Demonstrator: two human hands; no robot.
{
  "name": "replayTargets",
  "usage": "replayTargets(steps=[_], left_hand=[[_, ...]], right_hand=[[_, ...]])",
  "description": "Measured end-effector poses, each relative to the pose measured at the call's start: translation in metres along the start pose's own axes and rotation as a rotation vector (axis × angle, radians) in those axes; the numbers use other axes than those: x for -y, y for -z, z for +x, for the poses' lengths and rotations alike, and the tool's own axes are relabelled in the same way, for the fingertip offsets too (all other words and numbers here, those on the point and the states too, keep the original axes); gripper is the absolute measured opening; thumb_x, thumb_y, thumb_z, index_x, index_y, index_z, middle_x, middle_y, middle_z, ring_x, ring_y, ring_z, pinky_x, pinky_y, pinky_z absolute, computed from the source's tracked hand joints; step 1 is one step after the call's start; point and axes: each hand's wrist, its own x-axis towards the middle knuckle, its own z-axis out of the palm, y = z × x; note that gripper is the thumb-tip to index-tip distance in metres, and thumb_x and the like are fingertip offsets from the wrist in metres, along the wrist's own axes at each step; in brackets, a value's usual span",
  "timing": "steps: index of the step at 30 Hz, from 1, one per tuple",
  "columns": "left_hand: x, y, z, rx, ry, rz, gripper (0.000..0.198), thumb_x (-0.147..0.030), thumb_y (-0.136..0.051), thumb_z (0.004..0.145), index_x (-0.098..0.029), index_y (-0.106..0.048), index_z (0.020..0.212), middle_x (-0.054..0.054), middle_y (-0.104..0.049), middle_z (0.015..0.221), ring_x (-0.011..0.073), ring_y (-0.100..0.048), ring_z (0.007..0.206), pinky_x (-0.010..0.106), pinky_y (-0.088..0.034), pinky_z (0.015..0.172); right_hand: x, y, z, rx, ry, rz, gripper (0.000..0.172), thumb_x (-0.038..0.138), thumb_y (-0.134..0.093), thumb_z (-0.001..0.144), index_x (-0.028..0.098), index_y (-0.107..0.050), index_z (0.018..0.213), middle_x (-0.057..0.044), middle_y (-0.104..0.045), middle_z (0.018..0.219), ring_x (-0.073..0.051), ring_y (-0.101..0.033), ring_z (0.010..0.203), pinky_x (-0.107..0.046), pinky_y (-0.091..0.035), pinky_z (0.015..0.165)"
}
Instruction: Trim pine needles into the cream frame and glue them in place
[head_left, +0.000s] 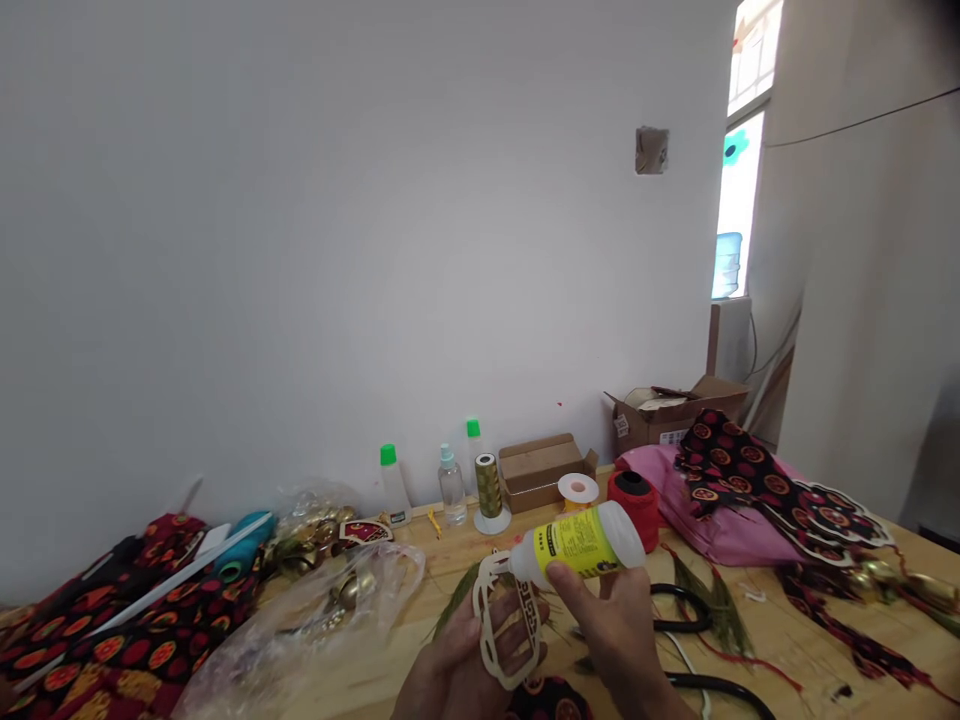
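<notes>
My left hand (457, 650) holds up a pale openwork frame (487, 640) with a lattice pattern along one side. My right hand (619, 620) is wrapped round a white glue bottle (585, 545) with a yellow label. The bottle is tilted, its nozzle down at the upper edge of the frame; whether glue is coming out is too small to see. Below the hands lies a piece of dark patterned fabric (551, 698), partly hidden. Black-handled scissors (686, 608) lie on the table just right of my right hand.
Along the wall stand green-capped bottles (394, 485), a clear bottle (452, 490), a thread cone (488, 490), a red spool (636, 500) and cardboard boxes (544, 470). A plastic bag (300, 620) and patterned fabric (142, 620) lie left; a pink bag (705, 520) and tassels (720, 610) lie right.
</notes>
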Motion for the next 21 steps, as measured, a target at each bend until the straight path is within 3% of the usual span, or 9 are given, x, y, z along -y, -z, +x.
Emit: replayTargets(steps=[4, 12, 21], left_hand=[[0.0, 0.004, -0.001, 0.002, 0.005, -0.018, 0.037, -0.026, -0.053, 0.071, -0.027, -0.056, 0.108, 0.006, -0.059, 0.113, 0.0255, -0.049, 0.107, 0.041, -0.029, 0.091], [0.0, 0.01, -0.001, 0.007, 0.025, -0.021, 0.035, -0.035, -0.05, 0.074, -0.027, -0.057, 0.107, 0.006, -0.06, 0.114, 0.0231, -0.051, 0.106, 0.04, -0.03, 0.092], [-0.002, -0.008, -0.002, -0.039, 0.021, -0.054, 0.033, -0.022, -0.051, 0.07, -0.024, -0.061, 0.102, 0.006, -0.065, 0.104, 0.0192, -0.055, 0.099, 0.04, -0.03, 0.092]], right_hand=[[-0.003, 0.001, 0.001, 0.007, -0.025, 0.006, 0.018, 0.03, -0.068, 0.058, 0.015, -0.066, 0.068, -0.005, -0.068, 0.055, -0.017, -0.058, 0.043, -0.026, -0.05, 0.043], [-0.002, -0.003, 0.0, -0.065, -0.036, -0.012, 0.029, 0.028, -0.071, 0.053, 0.014, -0.068, 0.079, -0.009, -0.071, 0.063, -0.023, -0.064, 0.055, -0.031, -0.053, 0.052], [0.003, -0.002, 0.003, -0.017, -0.019, 0.009, 0.028, 0.032, -0.067, 0.059, 0.014, -0.067, 0.081, -0.009, -0.071, 0.066, -0.022, -0.064, 0.057, -0.028, -0.052, 0.048]])
